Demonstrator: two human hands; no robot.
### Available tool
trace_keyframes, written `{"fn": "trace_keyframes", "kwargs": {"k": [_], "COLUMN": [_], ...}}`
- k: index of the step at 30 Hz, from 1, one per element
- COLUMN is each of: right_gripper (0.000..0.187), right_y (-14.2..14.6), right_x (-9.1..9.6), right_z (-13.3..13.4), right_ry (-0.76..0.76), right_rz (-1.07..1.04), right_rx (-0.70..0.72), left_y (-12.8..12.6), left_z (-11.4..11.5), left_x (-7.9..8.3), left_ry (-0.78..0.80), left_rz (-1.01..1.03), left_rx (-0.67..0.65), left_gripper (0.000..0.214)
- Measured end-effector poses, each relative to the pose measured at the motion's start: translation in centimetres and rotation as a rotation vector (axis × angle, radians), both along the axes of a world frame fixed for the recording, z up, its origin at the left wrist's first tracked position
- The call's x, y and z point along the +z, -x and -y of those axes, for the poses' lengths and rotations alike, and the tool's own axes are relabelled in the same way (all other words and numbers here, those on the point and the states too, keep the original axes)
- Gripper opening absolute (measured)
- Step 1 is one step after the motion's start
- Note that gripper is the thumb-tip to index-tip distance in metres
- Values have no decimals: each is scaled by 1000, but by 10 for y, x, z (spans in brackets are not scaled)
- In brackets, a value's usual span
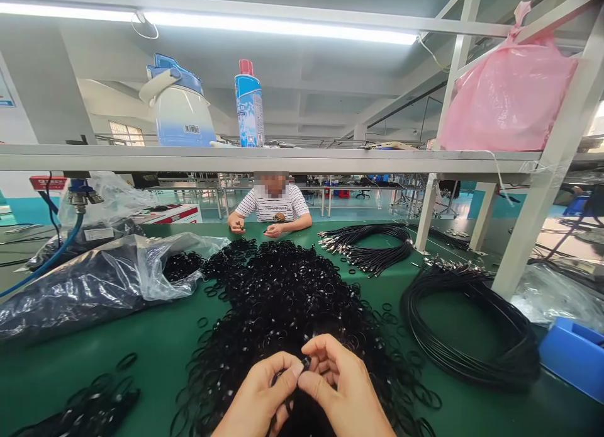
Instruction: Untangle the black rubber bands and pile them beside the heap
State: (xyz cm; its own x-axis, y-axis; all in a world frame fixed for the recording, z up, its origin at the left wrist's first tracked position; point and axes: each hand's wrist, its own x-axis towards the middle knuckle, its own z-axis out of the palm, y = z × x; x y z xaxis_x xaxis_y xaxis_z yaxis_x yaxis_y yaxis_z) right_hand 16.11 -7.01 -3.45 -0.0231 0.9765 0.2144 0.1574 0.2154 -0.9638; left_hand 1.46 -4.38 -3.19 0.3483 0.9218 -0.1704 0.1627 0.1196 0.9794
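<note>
My left hand (268, 390) is closed, its thumb and forefinger pinching a small black ring (306, 363). From the other side, the curled fingers and thumb of my right hand (338, 381) close around the same black piece. Part of the ring is hidden by my fingers. Both hands are low in the middle of the head view, over a large heap of thin black rings (287, 292) spread on the green tabletop (160, 355).
A smaller pile of black rings (89, 405) lies at front left, below a clear plastic bag (108, 279). Coiled black cables (472, 361) and a blue bin (573, 355) are at right. A co-worker (278, 204) sits opposite. A shelf (283, 160) crosses above.
</note>
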Motion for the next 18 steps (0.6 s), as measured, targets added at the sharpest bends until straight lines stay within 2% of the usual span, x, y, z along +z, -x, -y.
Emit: {"fn": "trace_keyframes", "kwargs": {"k": [4,11,14,18], "right_gripper": [15,13,15,14], "right_y": [1,4,-2,-19], "right_x": [-2,-5,-7,-8], "right_z": [-1,-2,-4,-9], "right_ry": [-15,5,-13,-76], "right_rz": [-14,-13,-47,82], "right_rx": [-25,2,-64,-197], "left_y": [-1,0,2,7], "left_z": [2,1,1,0], "left_x": [1,-2,1,3], "left_ry": [17,70,158,267], "left_rz": [30,76,194,381], "left_rx": [22,-31,0,96], "left_gripper": [43,41,38,35]}}
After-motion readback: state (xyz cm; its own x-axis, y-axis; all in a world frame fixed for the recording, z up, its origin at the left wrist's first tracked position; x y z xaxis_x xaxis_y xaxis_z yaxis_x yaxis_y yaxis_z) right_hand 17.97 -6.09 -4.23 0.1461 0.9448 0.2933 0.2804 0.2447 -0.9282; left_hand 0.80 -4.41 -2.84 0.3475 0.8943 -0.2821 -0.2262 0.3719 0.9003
